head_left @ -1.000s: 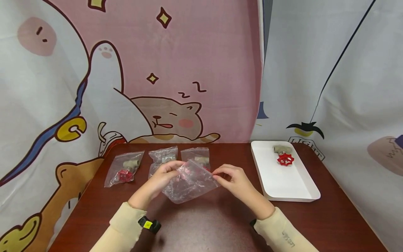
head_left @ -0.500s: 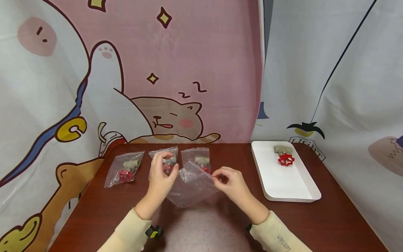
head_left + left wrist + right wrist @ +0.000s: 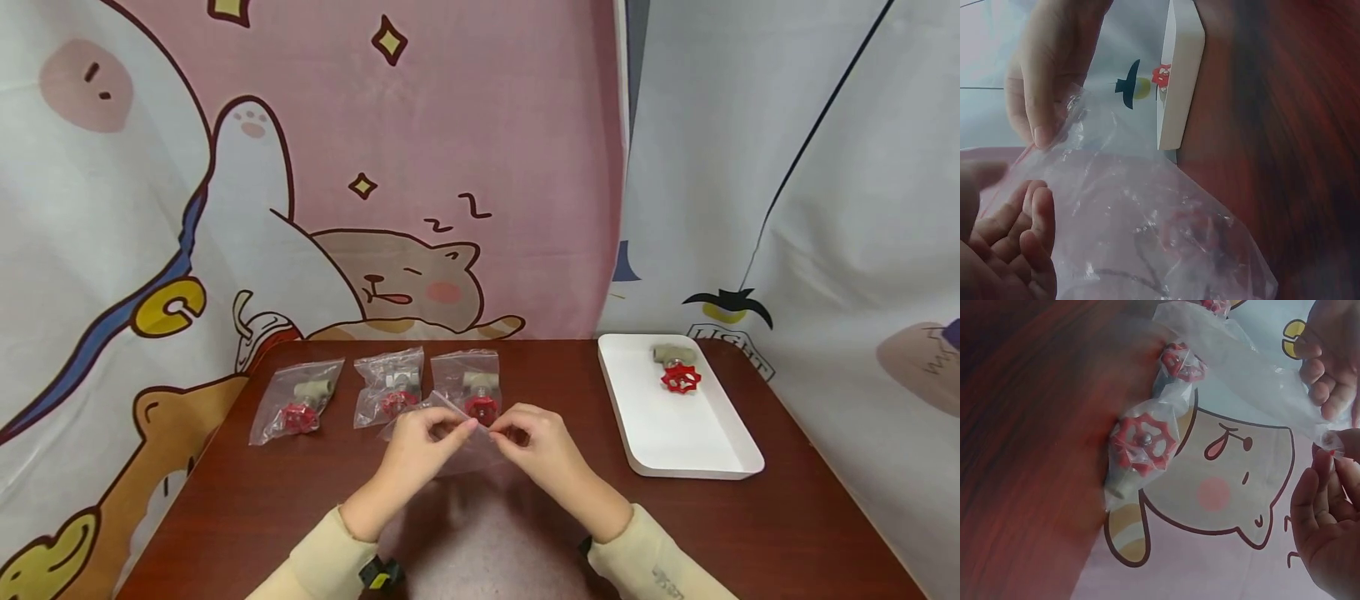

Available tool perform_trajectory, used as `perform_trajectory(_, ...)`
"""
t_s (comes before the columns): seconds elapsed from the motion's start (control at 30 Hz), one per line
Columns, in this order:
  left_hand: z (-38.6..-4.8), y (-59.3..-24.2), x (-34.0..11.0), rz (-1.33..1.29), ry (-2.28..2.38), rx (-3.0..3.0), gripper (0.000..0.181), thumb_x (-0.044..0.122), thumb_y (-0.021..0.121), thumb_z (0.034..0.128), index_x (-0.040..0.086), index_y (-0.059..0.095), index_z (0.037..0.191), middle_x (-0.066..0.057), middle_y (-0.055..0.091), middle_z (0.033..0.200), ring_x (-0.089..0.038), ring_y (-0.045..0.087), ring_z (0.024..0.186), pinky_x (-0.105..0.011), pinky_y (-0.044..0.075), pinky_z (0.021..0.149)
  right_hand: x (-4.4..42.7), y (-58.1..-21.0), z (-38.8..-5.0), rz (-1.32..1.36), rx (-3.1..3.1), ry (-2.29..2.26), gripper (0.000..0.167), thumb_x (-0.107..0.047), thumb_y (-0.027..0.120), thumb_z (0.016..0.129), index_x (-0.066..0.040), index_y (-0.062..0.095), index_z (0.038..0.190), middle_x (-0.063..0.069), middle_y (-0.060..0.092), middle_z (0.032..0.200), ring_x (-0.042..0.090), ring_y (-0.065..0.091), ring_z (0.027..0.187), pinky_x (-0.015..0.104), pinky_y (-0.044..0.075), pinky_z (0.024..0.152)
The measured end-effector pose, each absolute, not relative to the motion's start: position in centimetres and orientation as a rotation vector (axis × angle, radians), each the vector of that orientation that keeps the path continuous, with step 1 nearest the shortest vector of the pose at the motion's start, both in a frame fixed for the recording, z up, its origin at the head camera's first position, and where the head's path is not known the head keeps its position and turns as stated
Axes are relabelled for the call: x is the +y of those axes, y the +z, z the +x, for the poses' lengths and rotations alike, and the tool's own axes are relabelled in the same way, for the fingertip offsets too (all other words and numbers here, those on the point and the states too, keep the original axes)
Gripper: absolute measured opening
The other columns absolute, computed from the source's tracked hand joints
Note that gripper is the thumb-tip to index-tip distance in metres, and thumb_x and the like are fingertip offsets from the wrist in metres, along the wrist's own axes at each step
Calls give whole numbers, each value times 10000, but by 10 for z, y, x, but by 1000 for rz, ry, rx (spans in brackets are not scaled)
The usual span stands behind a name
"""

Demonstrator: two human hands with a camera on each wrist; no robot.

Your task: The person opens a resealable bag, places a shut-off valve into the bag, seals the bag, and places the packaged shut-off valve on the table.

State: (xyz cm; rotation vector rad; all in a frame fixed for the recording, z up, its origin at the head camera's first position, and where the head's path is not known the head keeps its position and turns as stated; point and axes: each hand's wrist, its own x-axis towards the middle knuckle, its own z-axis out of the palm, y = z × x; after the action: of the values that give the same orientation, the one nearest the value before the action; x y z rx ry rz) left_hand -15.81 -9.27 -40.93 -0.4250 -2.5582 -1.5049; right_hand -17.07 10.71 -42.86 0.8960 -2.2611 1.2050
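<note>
A clear zip-lock bag (image 3: pixel 1129 206) with a red zip line hangs between both hands above the table. With thumb and forefinger, my right hand (image 3: pixel 542 443) pinches one end of the zip edge. Close beside it, my left hand (image 3: pixel 416 454) has its thumb and curled fingers about the same edge, though the contact is partly hidden. A red shape shows through the film in the left wrist view; I cannot tell whether it is inside or behind. Beyond the hands lie bagged red-wheel valves: one at left (image 3: pixel 300 408), one in the middle (image 3: pixel 400 390), one at right (image 3: pixel 480 390).
On the right of the brown table (image 3: pixel 795 517) stands a white tray (image 3: pixel 686 442). An unbagged valve (image 3: pixel 677 368) with a red handwheel lies at the tray's far end. A printed cloth (image 3: pixel 450 150) hangs behind the table.
My left hand has left the bag's left part, come down over the table and moved right to meet the right hand at the zip edge. The right hand shifted slightly left.
</note>
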Motion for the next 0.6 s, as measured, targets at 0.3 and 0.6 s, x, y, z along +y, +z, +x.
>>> perform_trajectory(0.3, -159, -408, -96, -521, -1630, -2552, 106, 182, 685, 872, 82, 709, 846, -39, 680, 715, -96, 616, 601, -193, 474, 540, 105, -426, -166, 853, -2339, 1262, 44, -157, 739, 822, -115, 732, 815, -68, 675, 772, 17, 502, 630, 205, 448, 511)
perform_trajectory(0.6, -156, -407, -98, -496, -1523, -2628, 78, 85, 665, 810, 126, 690, 749, 28, 657, 675, -71, 580, 575, -195, 476, 541, 104, -428, -166, 788, -2327, 1244, 35, -130, 725, 825, -106, 722, 799, -55, 646, 732, 6, 490, 599, 221, 467, 511)
